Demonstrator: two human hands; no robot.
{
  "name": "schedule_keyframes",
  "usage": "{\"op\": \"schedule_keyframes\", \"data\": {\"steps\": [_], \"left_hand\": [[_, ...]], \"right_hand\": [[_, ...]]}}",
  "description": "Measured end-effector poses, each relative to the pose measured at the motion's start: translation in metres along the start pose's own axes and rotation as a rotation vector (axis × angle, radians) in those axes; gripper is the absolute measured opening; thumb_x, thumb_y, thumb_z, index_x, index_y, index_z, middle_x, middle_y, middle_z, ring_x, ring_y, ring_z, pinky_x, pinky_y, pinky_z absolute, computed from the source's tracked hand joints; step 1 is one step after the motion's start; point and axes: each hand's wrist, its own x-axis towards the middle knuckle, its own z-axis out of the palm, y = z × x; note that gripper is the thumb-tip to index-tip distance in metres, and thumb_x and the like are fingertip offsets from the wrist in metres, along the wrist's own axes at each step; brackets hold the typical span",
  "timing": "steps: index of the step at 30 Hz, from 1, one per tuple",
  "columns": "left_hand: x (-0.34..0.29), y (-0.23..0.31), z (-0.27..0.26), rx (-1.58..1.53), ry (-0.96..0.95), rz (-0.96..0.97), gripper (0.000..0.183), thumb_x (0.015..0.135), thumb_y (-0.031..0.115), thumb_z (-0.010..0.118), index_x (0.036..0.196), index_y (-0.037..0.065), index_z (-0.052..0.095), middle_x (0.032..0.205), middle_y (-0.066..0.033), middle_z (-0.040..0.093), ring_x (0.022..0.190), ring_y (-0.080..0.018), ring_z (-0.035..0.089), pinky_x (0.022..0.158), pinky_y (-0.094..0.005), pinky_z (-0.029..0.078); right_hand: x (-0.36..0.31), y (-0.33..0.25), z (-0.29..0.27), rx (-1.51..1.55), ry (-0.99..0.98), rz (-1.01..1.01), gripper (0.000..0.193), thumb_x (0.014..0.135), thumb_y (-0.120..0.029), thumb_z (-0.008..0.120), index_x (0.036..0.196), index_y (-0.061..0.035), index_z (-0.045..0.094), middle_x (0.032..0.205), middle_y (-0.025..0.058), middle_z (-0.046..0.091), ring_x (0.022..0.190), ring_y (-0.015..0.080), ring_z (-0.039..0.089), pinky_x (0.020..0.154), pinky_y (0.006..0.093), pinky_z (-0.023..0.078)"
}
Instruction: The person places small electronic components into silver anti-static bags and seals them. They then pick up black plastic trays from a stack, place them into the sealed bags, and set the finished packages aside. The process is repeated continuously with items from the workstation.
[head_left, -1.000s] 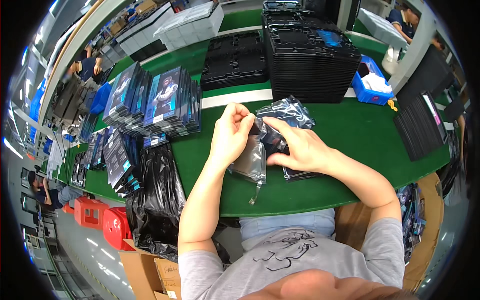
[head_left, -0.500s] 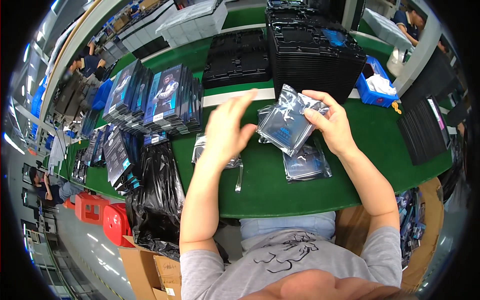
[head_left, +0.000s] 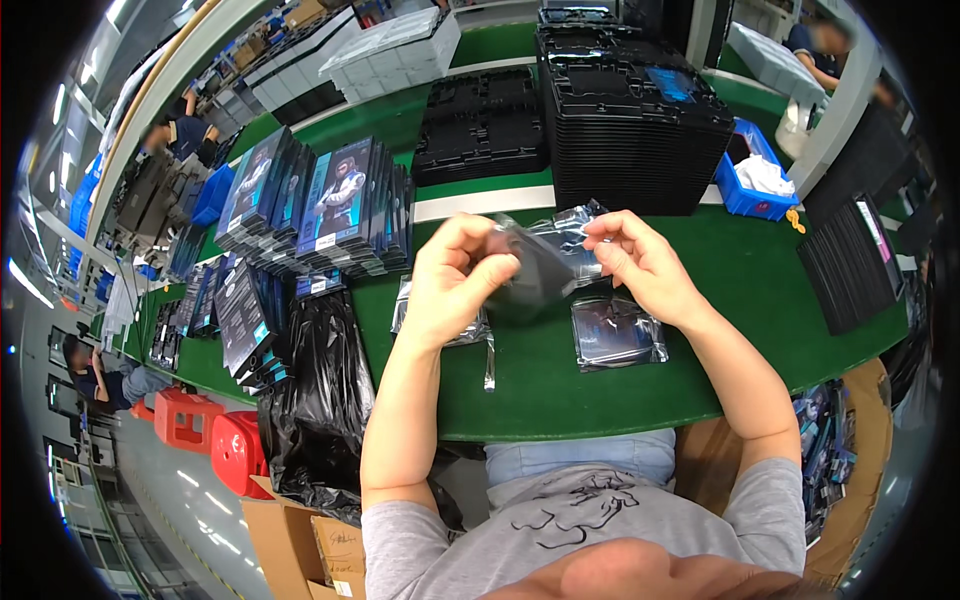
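Above the table point(head_left: 735, 295), the curled left hand point(head_left: 452, 285) pinches a packet point(head_left: 538, 275).

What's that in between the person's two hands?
In the head view, a blurry dark packet, held by the left hand, is between it and the right hand. A shiny pouch shows behind the packet.

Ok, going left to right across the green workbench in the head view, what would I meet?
Blue-and-black printed rectangular boxes, bare left hand, dark flat packet blurred in its grip, bare right hand, blue plastic bin, row of thin black rectangular panels.
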Motion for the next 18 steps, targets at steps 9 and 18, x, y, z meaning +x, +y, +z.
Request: {"op": "schedule_keyframes", "data": {"steps": [9, 18], "left_hand": [[-0.005, 0.0, 0.014, 0.508, -0.373, -0.298, 0.024, 0.081, 0.015, 0.073, 0.102, 0.005, 0.067, 0.081, -0.0121, 0.071, 0.072, -0.0227, 0.067, 0.069, -0.0341, 0.05], [0.0, -0.001, 0.014, 0.586, -0.522, -0.248, 0.022, 0.08, 0.022, 0.073, 0.095, 0.008, 0.067, 0.081, -0.0092, 0.069, 0.071, -0.0253, 0.066, 0.065, -0.0346, 0.05]], "right_hand": [[-0.004, -0.014, 0.002, -0.176, -0.376, 0.049, 0.024, 0.091, -0.024, 0.069, 0.093, -0.0036, 0.056, 0.075, 0.0014, 0.058, 0.068, 0.0109, 0.052, 0.062, 0.0292, 0.044], [-0.007, -0.024, 0.001, -0.49, -0.48, -0.014, 0.032, 0.09, -0.034, 0.067, 0.086, -0.0032, 0.059, 0.073, 0.0108, 0.061, 0.066, 0.0303, 0.06, 0.06, 0.0421, 0.045]]}}
